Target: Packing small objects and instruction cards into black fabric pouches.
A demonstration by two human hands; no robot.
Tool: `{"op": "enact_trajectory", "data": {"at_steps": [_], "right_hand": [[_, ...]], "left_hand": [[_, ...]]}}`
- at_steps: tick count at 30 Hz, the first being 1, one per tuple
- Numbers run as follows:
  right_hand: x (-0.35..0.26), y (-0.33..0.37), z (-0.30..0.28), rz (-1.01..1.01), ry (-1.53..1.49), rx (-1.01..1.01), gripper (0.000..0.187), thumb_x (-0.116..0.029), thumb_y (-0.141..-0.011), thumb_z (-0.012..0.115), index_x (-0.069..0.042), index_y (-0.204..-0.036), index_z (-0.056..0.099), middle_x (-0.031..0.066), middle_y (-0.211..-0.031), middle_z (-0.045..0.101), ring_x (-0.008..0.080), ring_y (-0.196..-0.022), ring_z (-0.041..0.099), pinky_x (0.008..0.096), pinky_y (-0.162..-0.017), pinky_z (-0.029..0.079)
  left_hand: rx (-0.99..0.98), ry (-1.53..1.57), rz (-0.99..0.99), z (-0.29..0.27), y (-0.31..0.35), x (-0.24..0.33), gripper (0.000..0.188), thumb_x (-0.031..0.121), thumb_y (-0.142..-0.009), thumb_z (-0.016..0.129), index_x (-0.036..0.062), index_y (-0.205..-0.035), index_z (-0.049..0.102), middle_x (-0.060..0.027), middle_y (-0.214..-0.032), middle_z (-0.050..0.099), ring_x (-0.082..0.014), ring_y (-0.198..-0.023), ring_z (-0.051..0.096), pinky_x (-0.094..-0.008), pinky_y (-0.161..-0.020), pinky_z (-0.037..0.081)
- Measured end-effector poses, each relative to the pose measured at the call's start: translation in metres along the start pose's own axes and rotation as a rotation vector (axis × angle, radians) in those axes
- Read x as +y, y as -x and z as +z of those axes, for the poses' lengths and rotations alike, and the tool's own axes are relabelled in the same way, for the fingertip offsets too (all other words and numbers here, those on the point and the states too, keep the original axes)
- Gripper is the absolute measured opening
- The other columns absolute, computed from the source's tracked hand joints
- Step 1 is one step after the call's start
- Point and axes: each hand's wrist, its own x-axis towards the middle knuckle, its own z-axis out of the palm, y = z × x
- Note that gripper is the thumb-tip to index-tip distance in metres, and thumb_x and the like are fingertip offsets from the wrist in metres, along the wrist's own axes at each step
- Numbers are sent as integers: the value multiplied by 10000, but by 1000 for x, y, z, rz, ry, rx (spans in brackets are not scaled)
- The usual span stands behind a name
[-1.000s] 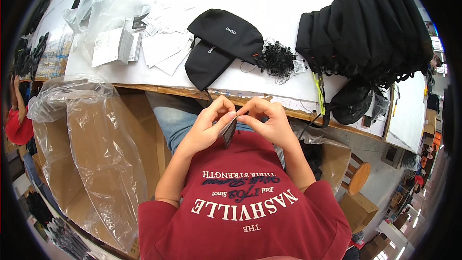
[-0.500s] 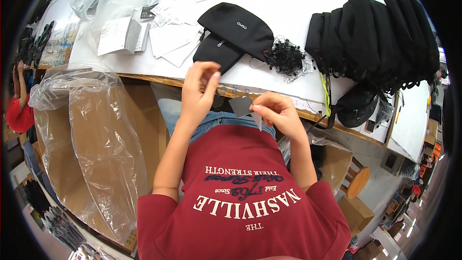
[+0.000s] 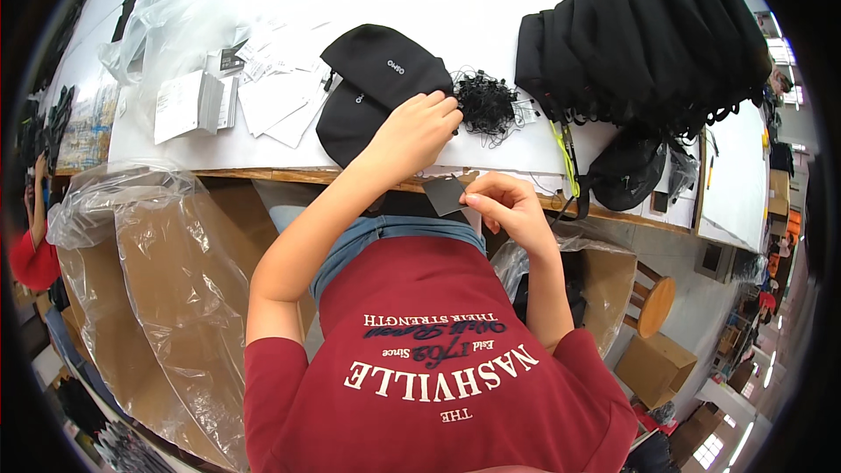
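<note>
In my right hand (image 3: 512,208) a small dark grey card tag (image 3: 445,195) is pinched between thumb and fingers, in front of my waist near the table's edge. My left hand (image 3: 419,133) reaches over the table edge, its fingers curled together at the lower corner of a black fabric bag (image 3: 377,57); whatever its fingertips hold is hidden. Right beside those fingertips lies a tangled heap of thin black tag strings (image 3: 487,105). A second black bag (image 3: 340,127) lies partly under the first, and my left hand and forearm cover some of it.
Stacked black bags (image 3: 639,44) fill the table's right. Left of the bags are loose white cards (image 3: 279,109), a stack of white cards (image 3: 188,105) and clear plastic wrap (image 3: 162,35). A plastic-lined carton (image 3: 184,289) stands below left; a wooden stool (image 3: 655,307) is at right.
My left hand has moved right and forward, from above the table edge to the bag's corner beside the strings. The right hand still holds the tag. The whole view has shifted slightly.
</note>
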Motion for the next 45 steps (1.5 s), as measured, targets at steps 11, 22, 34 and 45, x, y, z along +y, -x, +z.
{"op": "enact_trajectory", "data": {"at_steps": [11,22,34,45], "right_hand": [[-7,-11,11,-96,-138,105,75,-84,-885,643,-13,-901,656,17,-747,641,19,-505,422,178,-445,309],[-15,-8,49,-232,203,-23,114,-111,-868,670,2,-859,676,-43,-663,586,-5,-534,425,180,-478,306],[-25,-4,58,-610,603,215,170,10,-763,715,-54,-919,696,15,-671,601,65,-461,440,234,-430,322],[-21,-5,55,-555,629,100,129,-40,-781,703,-61,-908,686,14,-620,534,99,-483,464,257,-453,357]], "left_hand": [[527,97,-146,-76,68,21,213,-24,-649,689,89,-827,657,-59,-828,540,-214,-725,527,-305,-612,432],[1043,789,-452,-52,100,62,312,91,-843,700,36,-1040,464,-101,-996,485,-210,-955,525,-354,-920,441],[565,650,-731,-78,89,83,193,76,-628,796,100,-812,744,1,-807,487,-172,-850,427,-289,-752,387],[459,554,-701,-89,85,84,175,39,-683,762,99,-846,745,-1,-814,523,-168,-833,454,-287,-744,402]]}}
